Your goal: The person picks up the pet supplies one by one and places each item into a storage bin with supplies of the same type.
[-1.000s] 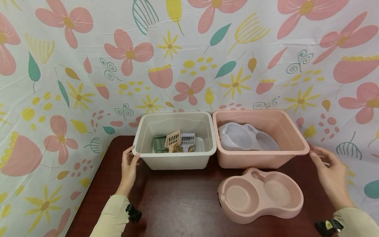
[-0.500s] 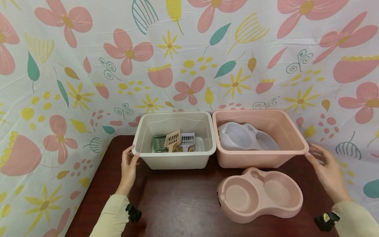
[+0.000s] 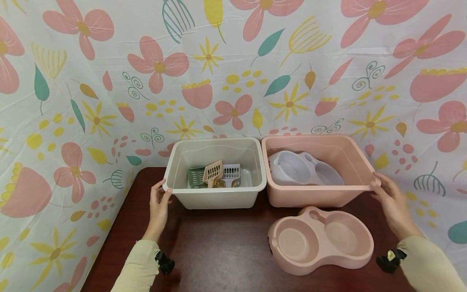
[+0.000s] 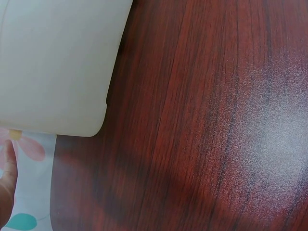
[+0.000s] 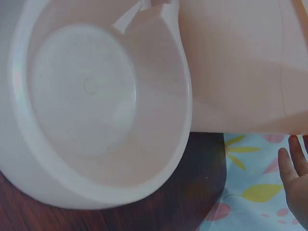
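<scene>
My left hand holds the front left corner of a light grey litter box, thumb at the front rim and fingers at the side. Three litter scoops lie inside: a green one, a beige one and a pale lilac one. My right hand grips the front right corner of a pink litter box, standing right beside the grey one. A lilac double pet bowl leans inside the pink box. In the right wrist view, fingertips show at the pink box's edge.
A pink double pet bowl stands on the dark red wooden table, in front of the pink box. Behind the boxes hangs a flower-patterned cloth, which also runs down the left and right sides.
My right hand has moved left, closer onto the pink litter box's front right corner. The left hand and both boxes stay almost where they were.
</scene>
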Demonstrator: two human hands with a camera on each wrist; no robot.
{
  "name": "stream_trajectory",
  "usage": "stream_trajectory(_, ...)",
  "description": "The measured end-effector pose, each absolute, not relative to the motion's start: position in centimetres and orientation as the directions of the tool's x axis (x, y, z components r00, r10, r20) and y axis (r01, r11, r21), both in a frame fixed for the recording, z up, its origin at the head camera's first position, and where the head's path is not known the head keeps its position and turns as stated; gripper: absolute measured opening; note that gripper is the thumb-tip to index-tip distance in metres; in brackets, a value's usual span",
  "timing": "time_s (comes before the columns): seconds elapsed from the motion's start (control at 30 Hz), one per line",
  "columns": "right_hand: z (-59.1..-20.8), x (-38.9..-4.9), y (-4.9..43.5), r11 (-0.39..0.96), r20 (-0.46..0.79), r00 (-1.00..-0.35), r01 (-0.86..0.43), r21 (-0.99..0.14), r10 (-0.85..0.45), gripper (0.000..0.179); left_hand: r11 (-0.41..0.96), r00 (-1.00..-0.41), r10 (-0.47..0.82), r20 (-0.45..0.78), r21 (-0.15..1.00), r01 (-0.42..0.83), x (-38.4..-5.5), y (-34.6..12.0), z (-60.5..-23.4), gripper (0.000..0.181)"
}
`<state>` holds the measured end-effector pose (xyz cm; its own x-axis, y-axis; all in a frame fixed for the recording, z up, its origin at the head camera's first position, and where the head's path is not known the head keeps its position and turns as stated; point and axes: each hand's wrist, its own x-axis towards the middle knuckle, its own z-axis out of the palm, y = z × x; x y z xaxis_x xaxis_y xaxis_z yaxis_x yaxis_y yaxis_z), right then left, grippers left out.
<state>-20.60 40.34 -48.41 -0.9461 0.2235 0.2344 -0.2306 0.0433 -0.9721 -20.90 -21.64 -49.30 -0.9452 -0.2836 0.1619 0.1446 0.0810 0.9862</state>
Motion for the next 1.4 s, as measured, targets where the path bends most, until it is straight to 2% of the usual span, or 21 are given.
stream_trajectory(0.13,-48.9,-20.8,40.2,-0.06,0.226,-0.949,-0.244,-0.968,0.222,0.042,0.08,-0.945,-0.286,0.161,0.986,0.144,-20.9,-21.6,-49.5,0.043)
stream_trajectory(0.27,-49.5,-21.1,39.9,-0.103,0.21,-0.949,-0.24,-0.965,0.236,0.043,0.078,-0.942,-0.289,0.169,0.985,0.153,-20.9,-21.4,-49.6,0.044)
stream_trajectory(0.63,-50.2,-21.3,39.8,-0.087,0.237,-0.931,-0.27,-0.959,0.279,0.043,0.076,-0.93,-0.338,0.141,0.99,0.122,-21.5,-21.5,-51.3,0.044)
stream_trajectory(0.8,-50.2,-21.3,39.7,-0.142,0.243,-0.93,-0.289,-0.947,0.277,0.041,0.075,-0.911,-0.386,0.144,0.989,0.124,-21.4,-21.0,-51.7,0.047)
stream_trajectory(1.0,-50.4,-21.5,39.5,-0.088,0.245,-0.909,-0.29,-0.953,0.337,0.04,0.015,-0.895,-0.425,0.138,0.989,0.145,-20.6,-20.6,-51.3,0.049)
stream_trajectory(1.2,-50.4,-21.7,39.5,-0.059,0.233,-0.898,-0.274,-0.96,0.374,0.038,0.035,-0.906,-0.408,0.114,0.993,0.109,-19.2,-20.3,-50.2,0.048)
stream_trajectory(1.4,-50.6,-21.6,39.6,-0.081,0.222,-0.893,-0.273,-0.959,0.391,0.038,0.074,-0.88,-0.466,0.096,0.995,0.069,-18.0,-20.6,-52.4,0.044)
